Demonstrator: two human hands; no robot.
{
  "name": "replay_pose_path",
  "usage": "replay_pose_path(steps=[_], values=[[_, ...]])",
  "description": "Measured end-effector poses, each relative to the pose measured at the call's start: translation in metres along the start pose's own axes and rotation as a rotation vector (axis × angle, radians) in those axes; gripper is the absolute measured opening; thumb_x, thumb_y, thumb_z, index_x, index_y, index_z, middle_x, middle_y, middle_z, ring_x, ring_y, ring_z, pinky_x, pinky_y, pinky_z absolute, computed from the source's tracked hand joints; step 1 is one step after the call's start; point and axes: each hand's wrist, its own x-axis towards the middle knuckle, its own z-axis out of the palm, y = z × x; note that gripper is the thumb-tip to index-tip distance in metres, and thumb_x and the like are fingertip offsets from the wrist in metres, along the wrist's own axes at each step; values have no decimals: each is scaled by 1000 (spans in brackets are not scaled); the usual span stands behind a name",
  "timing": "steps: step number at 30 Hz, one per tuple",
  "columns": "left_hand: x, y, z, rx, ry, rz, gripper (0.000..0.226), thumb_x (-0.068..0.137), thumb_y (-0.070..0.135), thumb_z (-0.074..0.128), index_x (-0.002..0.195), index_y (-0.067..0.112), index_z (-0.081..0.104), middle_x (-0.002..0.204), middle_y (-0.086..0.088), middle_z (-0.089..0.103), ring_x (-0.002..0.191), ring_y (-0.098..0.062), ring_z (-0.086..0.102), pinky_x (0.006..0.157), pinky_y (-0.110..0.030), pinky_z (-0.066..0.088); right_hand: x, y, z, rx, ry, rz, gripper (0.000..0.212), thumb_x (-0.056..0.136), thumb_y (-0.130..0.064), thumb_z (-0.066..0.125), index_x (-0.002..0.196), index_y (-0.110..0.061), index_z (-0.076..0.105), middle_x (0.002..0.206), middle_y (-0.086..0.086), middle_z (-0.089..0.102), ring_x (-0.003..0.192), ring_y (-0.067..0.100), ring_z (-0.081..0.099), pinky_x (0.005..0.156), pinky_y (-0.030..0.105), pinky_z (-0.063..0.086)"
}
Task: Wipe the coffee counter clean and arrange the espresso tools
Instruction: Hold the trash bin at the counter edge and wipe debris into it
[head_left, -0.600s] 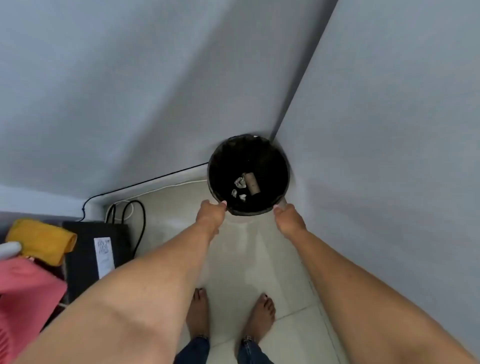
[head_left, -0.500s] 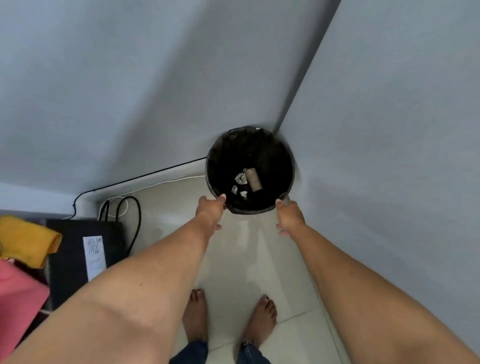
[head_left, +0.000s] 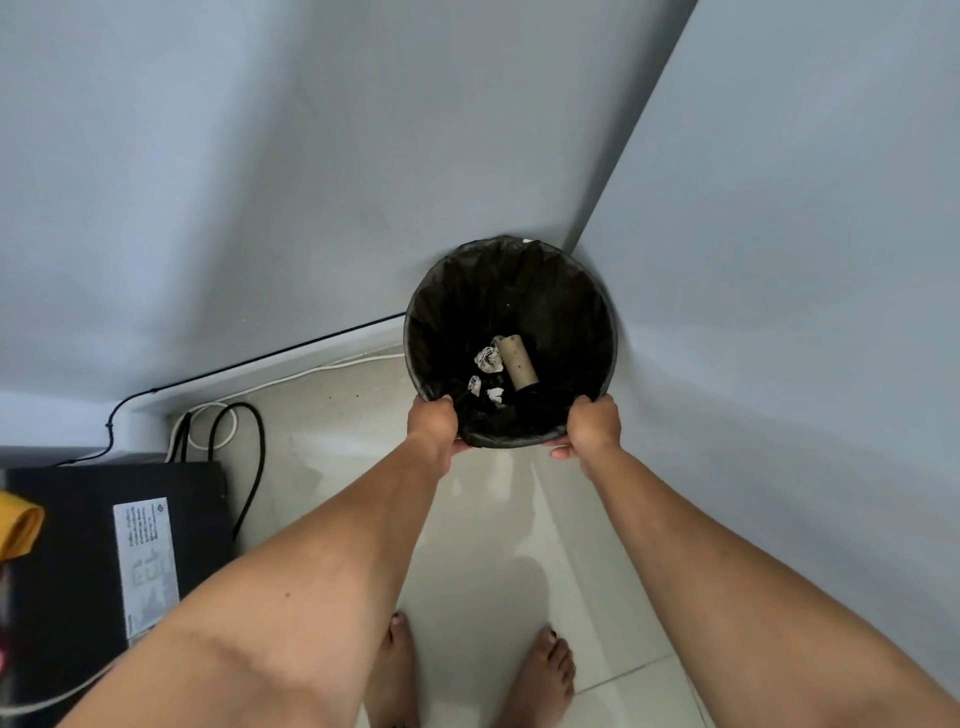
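Note:
A round black waste bin (head_left: 587, 291) lined with a dark bag stands in the corner where two grey walls meet. A cardboard tube (head_left: 517, 361) and a few crumpled white paper scraps (head_left: 487, 359) lie at its bottom. My left hand (head_left: 434, 427) grips the near-left part of the rim. My right hand (head_left: 592, 427) grips the near-right part of the rim. Both arms reach straight out from the bottom of the view. No counter or espresso tool is in view.
A black box (head_left: 72, 545) with a white label stands at the left, cables (head_left: 244, 447) looping behind it along the skirting. A yellow cloth (head_left: 18, 525) shows at the left edge. My bare feet (head_left: 535, 675) stand on pale floor tiles.
Both hands have closed around the bin's near rim; before they only touched it with fingers looser. The view has shifted slightly right, so the pink and yellow things at the left have slid out.

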Motion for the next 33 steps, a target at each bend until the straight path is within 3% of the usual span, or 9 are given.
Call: replay_pose_path(steps=[7, 13, 17, 19, 22, 27, 28, 30, 33], values=[[-60, 17, -14, -25, 65, 24, 49, 97, 2, 30, 135, 23, 52, 123, -9, 66, 102, -33, 69, 55, -37, 60, -60, -21, -18, 2, -70, 15, 38, 101, -15, 28, 137, -12, 41, 112, 22, 68, 52, 30, 71, 38, 28, 51], [-186, 56, -35, 52, 72, 99, 33, 101, 14, 36, 128, 24, 52, 118, -7, 68, 78, -24, 65, 56, -33, 52, -182, -63, -59, 35, -81, 32, 35, 103, -16, 28, 130, -3, 46, 103, 24, 71, 58, 32, 70, 43, 30, 53], [-278, 84, -49, 26, 66, 80, 24, 99, 40, 53, 120, 31, 52, 127, -4, 67, 99, -30, 66, 73, -42, 53, -268, -93, -91, 66, -72, 18, 33, 98, -11, 32, 128, -3, 46, 105, 23, 71, 49, 25, 69, 40, 28, 51], [-335, 99, -52, -52, 25, 60, 43, 89, 48, 67, 124, 31, 49, 128, -3, 63, 109, -33, 64, 77, -46, 55, -316, -110, -109, 96, -74, 15, 35, 94, -6, 33, 126, -4, 47, 103, 23, 72, 47, 25, 69, 41, 27, 51], [-396, 109, -49, -176, -23, 52, 86, 80, 43, 79, 149, 31, 29, 132, -5, 60, 110, -35, 65, 63, -38, 53, -373, -128, -132, 148, -83, 12, 32, 92, -3, 32, 119, -4, 48, 98, 24, 72, 47, 26, 69, 39, 24, 46], [-456, 109, -35, -228, -34, 44, 64, 76, 28, 78, 134, 26, 50, 125, -6, 65, 101, -33, 69, 50, -50, 57, -439, -146, -156, 174, -104, 4, 23, 87, 0, 31, 98, -7, 50, 87, 18, 71, 56, 31, 71, 40, 25, 46], [-467, 111, -33, -253, -45, 59, 60, 79, 18, 71, 135, 25, 50, 128, -8, 63, 102, -35, 68, 53, -56, 57, -452, -150, -163, 180, -90, -6, 19, 88, 1, 32, 91, -8, 49, 81, 17, 69, 53, 31, 70, 40, 26, 46], [-451, 109, -30, -316, 43, 93, 68, 80, 5, 51, 142, 32, 42, 137, -5, 56, 109, -37, 63, 77, -67, 55, -463, -155, -168, 180, -85, -8, 17, 87, 2, 33, 85, -8, 47, 74, 15, 66, 45, 29, 66, 37, 25, 45], [-450, 115, -32, -290, 75, 104, 78, 76, 9, 42, 145, 44, 34, 144, 0, 51, 115, -38, 60, 92, -67, 49, -480, -162, -177, 165, -112, -26, 14, 89, 0, 35, 91, -6, 47, 76, 18, 68, 47, 29, 67, 38, 26, 47]])
